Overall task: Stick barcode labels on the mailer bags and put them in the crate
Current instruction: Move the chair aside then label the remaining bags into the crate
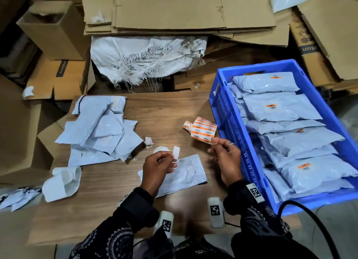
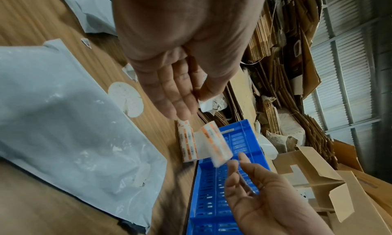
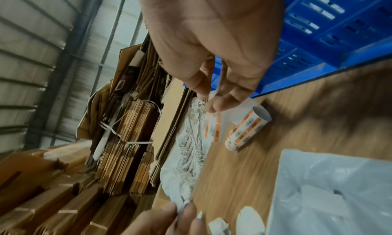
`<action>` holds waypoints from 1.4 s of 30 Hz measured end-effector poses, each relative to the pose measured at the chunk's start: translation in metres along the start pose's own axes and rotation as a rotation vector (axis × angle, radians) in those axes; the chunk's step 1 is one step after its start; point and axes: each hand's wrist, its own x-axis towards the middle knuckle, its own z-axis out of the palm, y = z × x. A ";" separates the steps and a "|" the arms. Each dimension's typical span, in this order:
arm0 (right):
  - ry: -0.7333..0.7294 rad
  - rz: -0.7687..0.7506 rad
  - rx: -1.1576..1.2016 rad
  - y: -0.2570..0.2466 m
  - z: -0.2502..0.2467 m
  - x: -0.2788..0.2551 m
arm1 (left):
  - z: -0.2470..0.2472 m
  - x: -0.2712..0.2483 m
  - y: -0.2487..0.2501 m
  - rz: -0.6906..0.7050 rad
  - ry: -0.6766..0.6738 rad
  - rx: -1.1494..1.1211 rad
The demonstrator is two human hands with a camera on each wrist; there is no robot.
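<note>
A roll of barcode labels (image 1: 201, 130), orange-and-white stickers in rows on a white backing, lies on its side on the wooden tabletop, its loose tail lifted toward five o'clock. One flat pale-grey mailer bag (image 1: 184, 173) lies alone at the six o'clock edge, tilted, with no label I can make out on its upper face. A loose heap of empty mailer bags (image 1: 98, 131) sprawls at nine o'clock, overlapping every which way. At three o'clock sits the blue slotted crate (image 1: 228, 111), angled, filled with stuffed grey bags (image 1: 280, 107) shingled in a row; several show an orange label on top, though the print is too small to read.
</note>
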 end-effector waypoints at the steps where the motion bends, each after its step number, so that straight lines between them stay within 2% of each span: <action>1: 0.026 -0.013 -0.072 0.003 -0.002 -0.003 | -0.002 0.000 -0.002 0.018 -0.008 0.019; 4: 0.072 -0.036 -0.143 0.015 -0.006 -0.016 | -0.005 0.000 -0.008 0.209 -0.035 0.223; 6: -0.055 0.083 -0.076 0.018 -0.004 -0.030 | -0.006 0.000 -0.013 0.430 -0.073 0.443; 8: -0.216 0.256 -0.046 0.021 0.000 -0.042 | -0.006 0.000 -0.014 0.633 -0.110 0.757; 11: -0.312 0.409 0.013 0.025 0.004 -0.052 | -0.008 0.001 -0.020 0.820 -0.138 1.137; 15: -0.320 0.447 0.015 0.034 0.009 -0.055 | -0.017 0.000 -0.031 0.919 -0.223 1.191; 21: -0.414 0.471 -0.070 0.044 0.015 -0.056 | -0.037 -0.005 -0.045 0.908 -0.235 1.170; 25: -0.403 0.454 -0.108 0.052 0.022 -0.055 | -0.052 -0.011 -0.048 0.838 -0.267 1.200; 27: -0.379 0.356 -0.155 0.057 0.026 -0.052 | -0.057 -0.013 -0.050 0.769 -0.252 1.214; 29: -0.391 0.168 -0.312 0.061 0.029 -0.047 | -0.062 -0.012 -0.055 0.697 -0.196 1.207; 31: -0.455 -0.027 -0.543 0.063 0.032 -0.042 | -0.067 -0.010 -0.063 0.629 -0.179 1.218; 33: -0.536 -0.140 -0.733 0.065 0.038 -0.034 | -0.072 -0.007 -0.073 0.575 -0.226 1.248; 39: -0.693 -0.261 -1.088 0.074 0.059 -0.009 | -0.075 -0.006 -0.085 0.519 -0.333 1.342; 42: -0.692 -0.281 -1.167 0.084 0.061 -0.003 | -0.072 -0.007 -0.091 0.502 -0.349 1.409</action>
